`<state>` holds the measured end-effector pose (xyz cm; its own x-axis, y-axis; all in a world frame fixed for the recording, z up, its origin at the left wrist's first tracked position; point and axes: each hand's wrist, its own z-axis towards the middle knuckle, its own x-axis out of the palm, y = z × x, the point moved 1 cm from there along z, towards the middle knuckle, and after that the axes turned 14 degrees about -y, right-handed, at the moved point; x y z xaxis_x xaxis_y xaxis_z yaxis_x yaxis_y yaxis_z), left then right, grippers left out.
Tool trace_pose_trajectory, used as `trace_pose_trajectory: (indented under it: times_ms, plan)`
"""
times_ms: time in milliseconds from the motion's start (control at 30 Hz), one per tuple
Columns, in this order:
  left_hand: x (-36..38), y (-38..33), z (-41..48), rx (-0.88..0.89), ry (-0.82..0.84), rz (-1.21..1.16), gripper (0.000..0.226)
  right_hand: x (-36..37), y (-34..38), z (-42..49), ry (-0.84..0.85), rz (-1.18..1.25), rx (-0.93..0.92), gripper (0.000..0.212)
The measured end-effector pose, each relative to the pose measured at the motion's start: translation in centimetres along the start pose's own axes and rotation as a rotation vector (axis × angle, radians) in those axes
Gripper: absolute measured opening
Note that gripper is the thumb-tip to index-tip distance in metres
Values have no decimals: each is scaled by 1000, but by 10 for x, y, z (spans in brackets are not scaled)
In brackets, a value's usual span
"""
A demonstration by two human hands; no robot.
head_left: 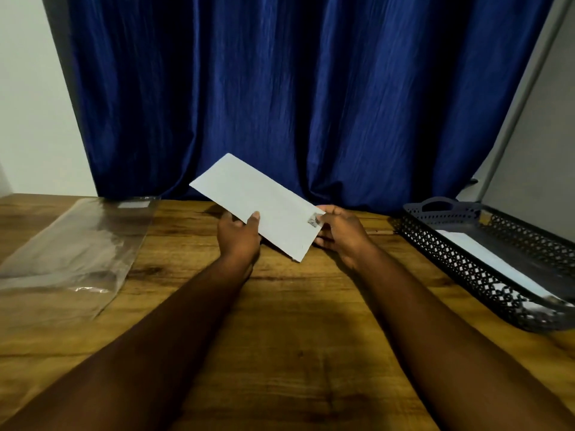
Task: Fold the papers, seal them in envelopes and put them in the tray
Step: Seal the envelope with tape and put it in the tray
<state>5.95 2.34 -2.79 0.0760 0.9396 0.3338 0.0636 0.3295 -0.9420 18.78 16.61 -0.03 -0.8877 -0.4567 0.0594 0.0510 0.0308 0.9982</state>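
A white envelope (258, 203) is held tilted above the middle of the wooden table, its far corner raised toward the curtain. My left hand (239, 236) grips its lower long edge, thumb on top. My right hand (339, 234) pinches its near right corner, beside a small printed mark. At the right stands a black perforated tray (460, 269) with white envelopes (485, 259) lying flat inside.
A clear plastic sleeve (74, 250) lies flat on the left part of the wooden table (289, 321). A dark blue curtain (295, 88) hangs right behind the table's far edge. A grey panel (538, 126) leans at the far right.
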Motion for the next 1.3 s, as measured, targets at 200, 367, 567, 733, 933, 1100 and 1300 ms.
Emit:
trace_pose_trajectory:
  times_ms: [200, 367, 567, 733, 933, 1100, 1300]
  plan:
    - [5, -4, -11, 82, 219, 88, 34, -11, 10, 7, -92, -113, -148, 30]
    - [10, 2, -21, 180, 378, 194, 37, -9, 7, 5, -9, -288, -291, 24]
    - [13, 4, -19, 174, 355, 174, 36, -9, 4, 6, -59, -269, -313, 24]
    - [31, 3, -34, 168, 327, 144, 57, -42, 24, 5, -161, -206, -364, 14]
    - [77, 3, -69, 61, 368, 56, 57, -135, 72, 37, -246, -167, -323, 21]
    - [125, 25, -122, 131, 417, 86, 41, -227, 115, 26, -440, -195, -336, 20]
    - [165, 59, -176, 199, 456, 185, 43, -323, 113, 43, -615, -479, -307, 24]
